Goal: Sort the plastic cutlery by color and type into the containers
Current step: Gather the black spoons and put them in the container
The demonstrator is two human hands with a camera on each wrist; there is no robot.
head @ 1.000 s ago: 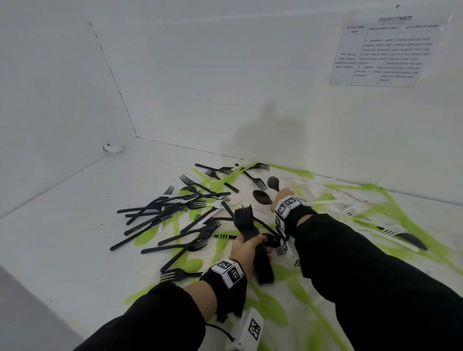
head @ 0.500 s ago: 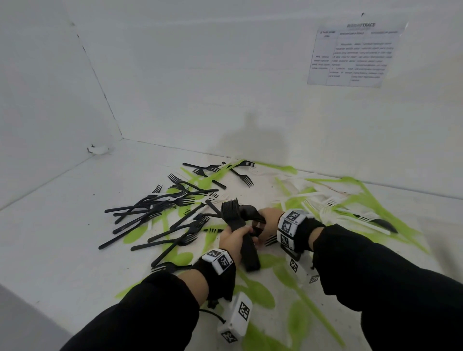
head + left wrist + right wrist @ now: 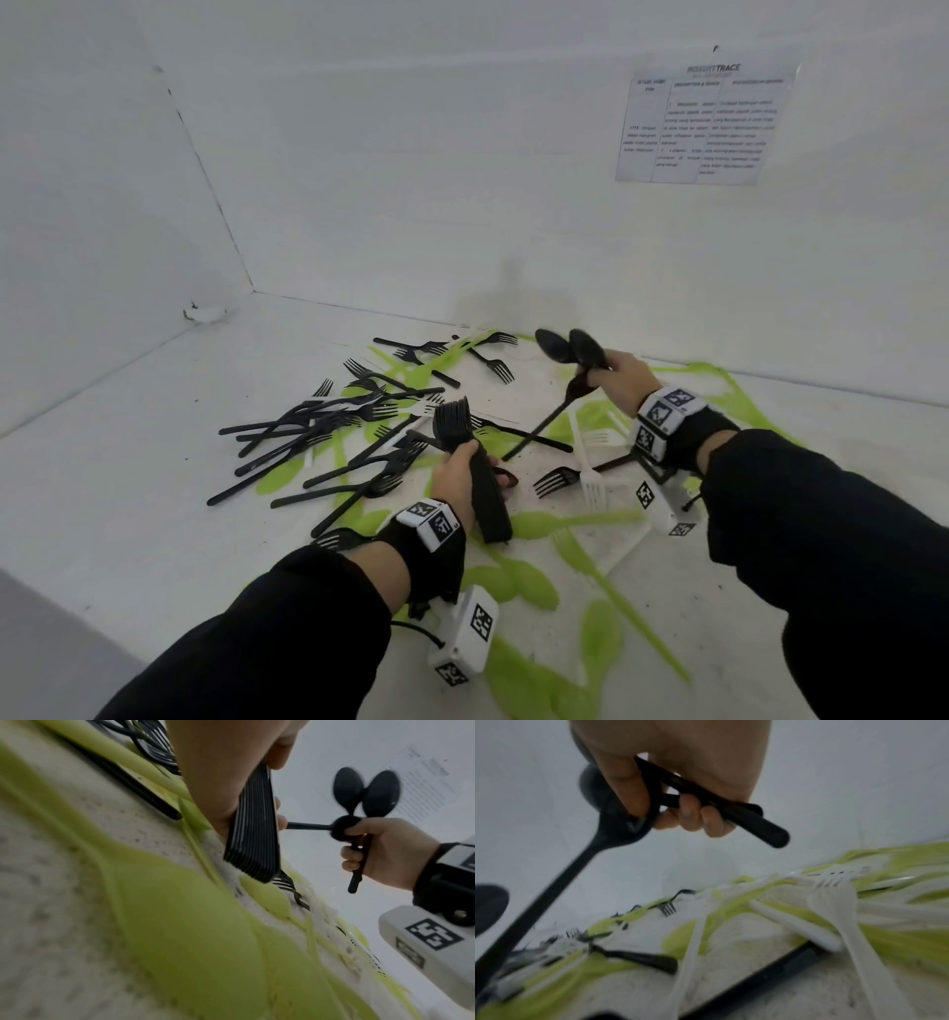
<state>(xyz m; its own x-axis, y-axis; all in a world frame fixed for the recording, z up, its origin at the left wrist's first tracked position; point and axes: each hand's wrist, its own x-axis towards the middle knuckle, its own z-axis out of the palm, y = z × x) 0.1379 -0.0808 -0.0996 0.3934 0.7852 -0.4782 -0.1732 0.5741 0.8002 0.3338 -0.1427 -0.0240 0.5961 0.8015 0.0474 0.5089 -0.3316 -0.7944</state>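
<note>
While gripping black spoons [image 3: 570,347], right hand [image 3: 624,383] well above table [image 3: 128,462].

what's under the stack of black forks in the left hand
The stack of black forks, gripped by the left hand, has its handle ends over a green spoon on the white table. What lies directly beneath is hidden.

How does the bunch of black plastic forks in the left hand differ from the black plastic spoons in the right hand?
The bunch of black plastic forks is a tight, aligned stack of many; the black plastic spoons are only about three, splayed at crossing angles. The left hand holds the forks low over the table; the right hand holds the spoons higher. Both are black plastic.
</note>
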